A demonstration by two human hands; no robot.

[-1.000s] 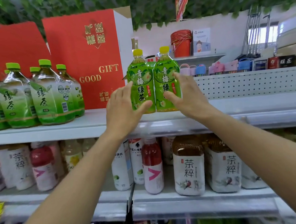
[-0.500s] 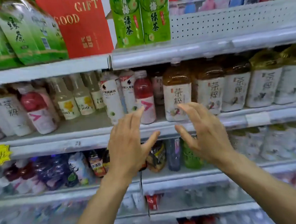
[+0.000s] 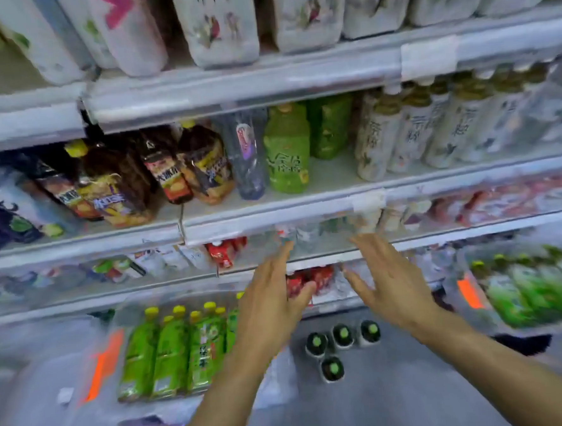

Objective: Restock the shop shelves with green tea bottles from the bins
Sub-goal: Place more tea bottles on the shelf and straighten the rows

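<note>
The left hand [image 3: 268, 299] and right hand [image 3: 389, 288] hang spread and empty at lower centre. Yellow-capped green plastic tea bottles [image 3: 173, 351] stand in a clear plastic bin [image 3: 69, 374] at lower left. They are probably full, heavy and slick, so grip the body below the shoulder.

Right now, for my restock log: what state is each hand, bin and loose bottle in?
Left hand, open, holding nothing.
Right hand, open, holding nothing.
Left bin, stocked with capped green tea bottles.
Right bin, stocked likewise.
Four floor bottles, upright, capped, between the bins.
</note>
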